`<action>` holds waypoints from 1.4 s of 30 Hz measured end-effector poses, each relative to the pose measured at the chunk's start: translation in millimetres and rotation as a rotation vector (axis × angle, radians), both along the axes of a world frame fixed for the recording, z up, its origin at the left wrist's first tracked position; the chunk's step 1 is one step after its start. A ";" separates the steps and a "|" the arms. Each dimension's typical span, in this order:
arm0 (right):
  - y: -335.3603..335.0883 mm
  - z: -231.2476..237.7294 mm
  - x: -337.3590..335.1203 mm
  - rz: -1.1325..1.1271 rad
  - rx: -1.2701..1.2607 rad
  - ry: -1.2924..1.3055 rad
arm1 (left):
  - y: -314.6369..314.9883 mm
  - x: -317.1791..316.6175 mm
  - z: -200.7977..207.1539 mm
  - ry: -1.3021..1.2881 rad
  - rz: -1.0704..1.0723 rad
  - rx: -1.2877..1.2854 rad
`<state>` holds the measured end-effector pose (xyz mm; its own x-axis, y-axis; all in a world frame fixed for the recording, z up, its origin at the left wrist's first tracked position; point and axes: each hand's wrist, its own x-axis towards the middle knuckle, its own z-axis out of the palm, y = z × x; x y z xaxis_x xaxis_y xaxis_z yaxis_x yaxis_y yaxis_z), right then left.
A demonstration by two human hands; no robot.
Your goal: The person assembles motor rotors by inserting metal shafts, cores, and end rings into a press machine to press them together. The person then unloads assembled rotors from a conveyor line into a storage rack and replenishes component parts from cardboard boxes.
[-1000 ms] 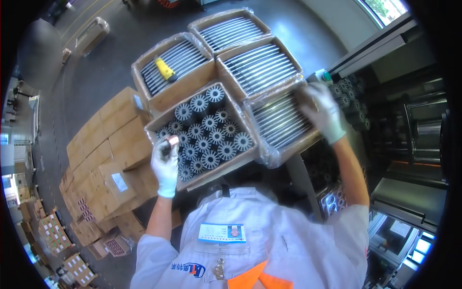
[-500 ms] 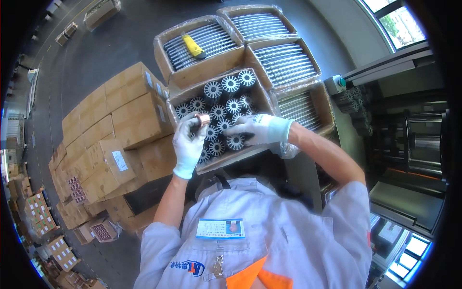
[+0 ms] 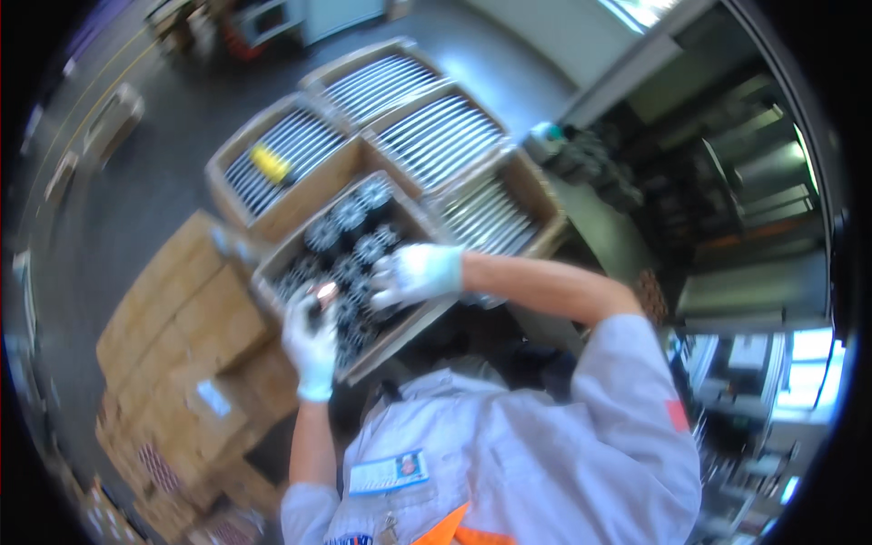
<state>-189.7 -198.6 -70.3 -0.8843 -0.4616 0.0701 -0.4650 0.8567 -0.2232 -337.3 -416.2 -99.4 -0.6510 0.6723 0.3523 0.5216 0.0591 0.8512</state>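
My left hand [image 3: 311, 341], in a white glove, is closed on a small copper-coloured ring [image 3: 325, 293] at the near left side of a carton [image 3: 400, 341]. Inside that carton stand several slotted metal rotor cores [image 3: 350, 216], round and toothed at the top. Over the carton's right part, my gloved right hand [image 3: 418, 274] hangs with its fingers apart, just above or touching the cores; blur hides which. Nothing shows between those fingers.
Behind and to the right, open cartons hold rows of metal shafts [image 3: 436, 136]. A yellow tool [image 3: 271, 163] lies on the shafts in the far left carton. Brown closed boxes [image 3: 182, 318] are stacked at left. Dark machinery [image 3: 745, 209] stands at right.
The whole view has swung, so the cartons and both hands appear further left and tilted. The left hand still holds the copper-coloured ring; the right hand remains over the rotor cores.
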 end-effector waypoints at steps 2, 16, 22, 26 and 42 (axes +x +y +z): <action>-8.2 3.6 -0.5 -0.068 -0.014 -0.006 | -3.4 0.0 6.9 -0.078 0.036 -0.040; 89.7 61.2 283.6 -1.324 -0.208 0.208 | 85.1 118.5 60.6 -0.561 -0.297 0.092; 141.0 20.4 377.8 -1.631 -0.040 0.055 | 112.7 202.9 51.6 -0.628 -0.519 -0.077; 173.7 11.5 385.5 -1.593 0.147 0.168 | 128.3 234.0 46.7 -0.644 -0.659 -0.164; 221.2 23.5 514.4 -2.425 -0.292 1.004 | 280.3 296.5 67.4 -0.956 -1.060 -0.512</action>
